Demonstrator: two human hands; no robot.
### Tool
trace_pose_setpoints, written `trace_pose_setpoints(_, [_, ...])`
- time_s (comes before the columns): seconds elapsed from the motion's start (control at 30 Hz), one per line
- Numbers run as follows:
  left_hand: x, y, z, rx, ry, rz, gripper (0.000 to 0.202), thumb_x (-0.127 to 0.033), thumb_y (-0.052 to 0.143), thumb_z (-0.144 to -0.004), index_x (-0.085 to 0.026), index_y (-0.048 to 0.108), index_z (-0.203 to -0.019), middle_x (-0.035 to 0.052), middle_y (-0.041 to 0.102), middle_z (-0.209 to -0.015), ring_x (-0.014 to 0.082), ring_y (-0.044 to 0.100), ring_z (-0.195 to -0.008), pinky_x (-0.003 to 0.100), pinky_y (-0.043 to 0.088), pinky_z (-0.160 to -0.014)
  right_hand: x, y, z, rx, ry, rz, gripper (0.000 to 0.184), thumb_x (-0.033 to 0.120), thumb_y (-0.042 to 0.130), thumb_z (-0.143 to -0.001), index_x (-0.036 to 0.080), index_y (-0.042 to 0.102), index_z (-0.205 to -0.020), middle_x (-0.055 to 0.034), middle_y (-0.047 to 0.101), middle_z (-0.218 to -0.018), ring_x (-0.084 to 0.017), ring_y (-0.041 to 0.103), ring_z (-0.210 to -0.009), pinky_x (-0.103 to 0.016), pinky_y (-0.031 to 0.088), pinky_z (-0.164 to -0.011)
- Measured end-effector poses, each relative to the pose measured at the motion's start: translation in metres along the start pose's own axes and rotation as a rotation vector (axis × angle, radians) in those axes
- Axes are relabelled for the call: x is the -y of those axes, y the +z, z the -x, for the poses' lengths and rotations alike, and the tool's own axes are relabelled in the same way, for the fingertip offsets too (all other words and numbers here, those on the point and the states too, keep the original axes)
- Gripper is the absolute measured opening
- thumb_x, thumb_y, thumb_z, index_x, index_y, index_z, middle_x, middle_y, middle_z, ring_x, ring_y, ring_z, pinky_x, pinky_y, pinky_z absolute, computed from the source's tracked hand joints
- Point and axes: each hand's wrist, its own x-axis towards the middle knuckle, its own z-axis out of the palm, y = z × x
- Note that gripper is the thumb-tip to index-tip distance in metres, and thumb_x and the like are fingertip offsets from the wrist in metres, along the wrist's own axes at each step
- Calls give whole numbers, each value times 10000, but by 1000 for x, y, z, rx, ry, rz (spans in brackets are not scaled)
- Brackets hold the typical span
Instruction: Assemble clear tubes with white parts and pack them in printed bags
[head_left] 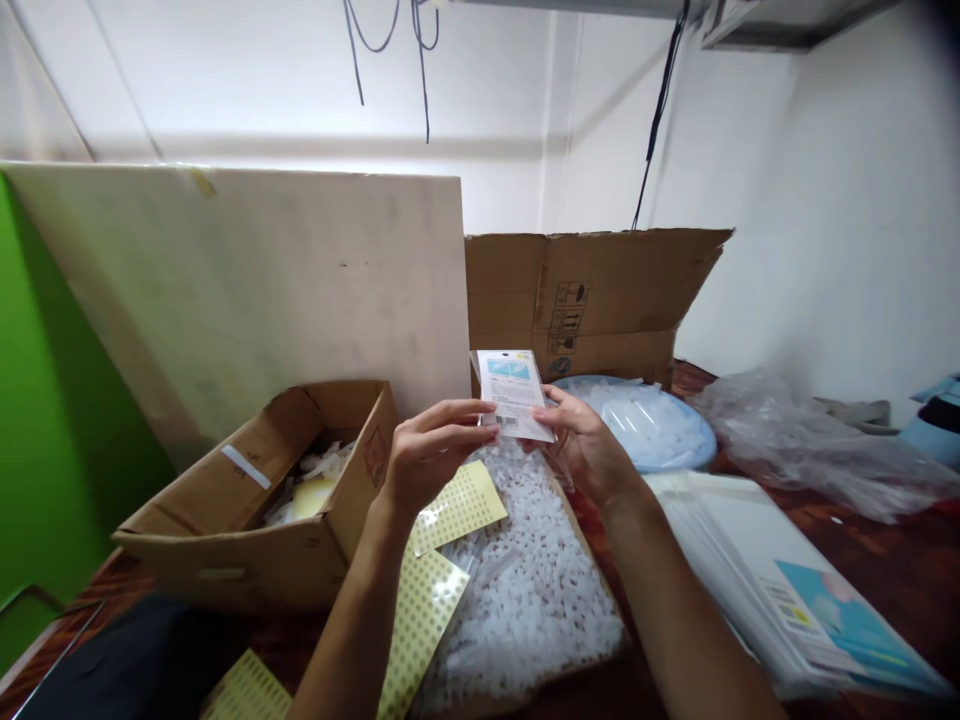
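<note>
White wall beyond open box, yellow sheets, packet

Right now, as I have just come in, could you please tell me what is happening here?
A person holds a small printed packet up in both hands, the left hand at one edge and the right hand at the other. Below are yellow dotted sheets and many small white pieces. An open cardboard box stands at the left; a blue basin and a flat stack are at the right.
</note>
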Motion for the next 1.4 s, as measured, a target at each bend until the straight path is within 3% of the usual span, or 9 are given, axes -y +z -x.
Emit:
trace_pose_setpoints(0.27, [-3,5,2,-184,-45,-13,209,-112,845,-803,-291,817,-907,6,786,-1082,158,775,-861,312,689,-759,6,0,2,41,-39,-9,329,132,762,-796,181,652,-1103,-73,766,-1003,-183,699,-708,-275,581,-565])
trace_pose_setpoints(0.43, [-2,-2,2,-130,-38,-19,226,-92,827,-817,-297,823,-911,17,759,-1093,154,763,-865,313,681,-777,8,-4,3,63,-32,15,356,156,789,-796,186,642,-1119,-78,772,-1001,-196,718,-727,-279,584,-558])
trace_pose_setpoints(0.53, [-1,-6,0,-54,-48,49,215,-85,814,-827,-287,819,-901,24,710,-1145,146,759,-861,307,677,-775,11,-6,5,93,-19,51,381,179,813,-792,191,638,-1131,-87,776,-1027,-230,744,-829,-309,609,-632])
trace_pose_setpoints(0.73, [-1,-3,-2,38,-222,185,150,-119,772,-870,-243,786,-786,48,679,-1291,199,766,-976,364,687,-823,18,-9,10,113,-43,107,401,219,828,-809,215,636,-1161,-89,769,-1098,-258,749,-954,-371,637,-762])
trace_pose_setpoints(1.0, [2,9,4,-74,-373,209,74,-185,792,-853,-204,772,-785,75,801,-1024,197,782,-877,317,687,-759,21,-6,11,66,-108,147,403,239,832,-807,236,631,-1157,-80,762,-1106,-280,736,-1005,-381,651,-747])
trace_pose_setpoints(1.2, [-3,15,5,-99,-492,313,78,-239,795,-854,-186,739,-853,114,795,-1076,201,782,-891,318,678,-794,22,-4,12,41,-149,163,423,243,830,-806,246,604,-1163,-77,756,-1135,-290,726,-1028,-379,655,-711])
trace_pose_setpoints(1.4, [-2,21,4,-190,-547,353,150,-256,838,-818,-163,733,-767,116,806,-1019,195,783,-844,286,669,-742,20,-2,12,29,-168,170,427,255,814,-820,242,614,-1197,-83,753,-1151,-290,726,-1027,-395,649,-748])
